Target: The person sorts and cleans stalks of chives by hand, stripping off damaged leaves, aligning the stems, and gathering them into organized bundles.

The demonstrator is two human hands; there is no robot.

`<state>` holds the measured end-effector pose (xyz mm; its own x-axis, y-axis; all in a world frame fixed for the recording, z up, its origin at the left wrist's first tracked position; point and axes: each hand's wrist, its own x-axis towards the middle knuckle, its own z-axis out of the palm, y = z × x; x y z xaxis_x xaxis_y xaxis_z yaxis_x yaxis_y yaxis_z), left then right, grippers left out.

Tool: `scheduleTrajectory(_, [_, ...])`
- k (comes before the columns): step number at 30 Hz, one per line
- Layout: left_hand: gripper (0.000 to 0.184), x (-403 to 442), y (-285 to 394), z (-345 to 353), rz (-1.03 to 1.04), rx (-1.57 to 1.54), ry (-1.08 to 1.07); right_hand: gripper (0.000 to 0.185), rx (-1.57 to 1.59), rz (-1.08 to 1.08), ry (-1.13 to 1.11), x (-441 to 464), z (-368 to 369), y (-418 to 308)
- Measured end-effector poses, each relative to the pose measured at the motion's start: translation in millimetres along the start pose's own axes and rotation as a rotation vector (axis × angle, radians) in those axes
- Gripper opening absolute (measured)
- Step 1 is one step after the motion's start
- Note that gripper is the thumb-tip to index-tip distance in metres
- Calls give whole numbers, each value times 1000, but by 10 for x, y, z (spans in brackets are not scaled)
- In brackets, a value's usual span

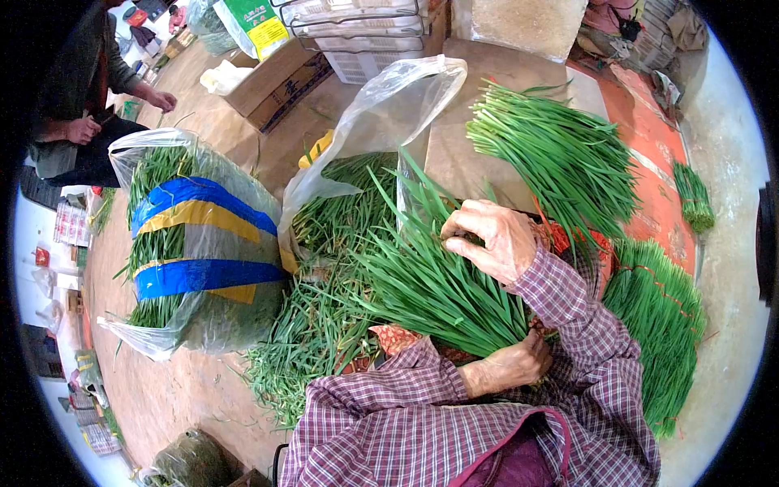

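My left hand (pixel 510 365) is wrapped round the stem end of a loose bunch of garlic chives (pixel 446 288) lying across my lap. The leaves fan out up and to the left. Over the upper side of this bunch is my right hand (pixel 491 237), thumb and fingers curled together in a pinch beside the leaf tips. What lies between those fingertips, if anything, is too small to make out. Loose, trimmed-looking leaves (pixel 308 341) are heaped to the left of the bunch. Behind them stands an open clear plastic bag (pixel 381 105) with more greens inside.
A full bag of greens with blue and yellow stripes (pixel 207 243) stands at left. A pile of chives (pixel 552 146) lies on cardboard ahead, and tied bundles (pixel 653 325) are at right. Farther back are a carton (pixel 280 85), stacked crates (pixel 357 40) and a standing person (pixel 81 97).
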<state>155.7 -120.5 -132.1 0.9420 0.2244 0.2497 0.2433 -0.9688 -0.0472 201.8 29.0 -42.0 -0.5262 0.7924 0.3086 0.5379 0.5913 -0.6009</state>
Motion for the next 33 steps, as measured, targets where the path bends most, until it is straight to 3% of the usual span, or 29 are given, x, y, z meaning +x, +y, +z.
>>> scheduleTrajectory(4, [25,-15,-43,-42,-11,-38,81,13,127,55,-14,-4,17,28])
scheduleTrajectory(8, [22,-15,-93,-108,-2,-105,55,16,-34,-44,107,0,11,7])
scheduleTrajectory(12, [15,-21,-100,-94,-27,-78,231,15,-302,-101,426,188,-3,168])
scheduleTrajectory(16, [13,-18,-81,-87,-22,-103,171,17,-118,-105,584,439,-356,39])
scheduleTrajectory(18, [13,-16,-101,-104,-31,-91,197,16,-114,-100,566,429,-450,29])
scheduleTrajectory(20, [13,-12,-116,-125,-36,-100,260,14,-156,22,393,345,-490,12])
scheduleTrajectory(24, [13,-15,-89,-115,-27,-104,208,11,23,-62,81,117,-340,52])
scheduleTrajectory(26, [15,-18,-70,-85,-26,-141,163,11,12,13,-82,12,-281,54])
scheduleTrajectory(33, [14,0,-90,-122,-28,-47,209,14,-186,34,-271,-100,-177,255])
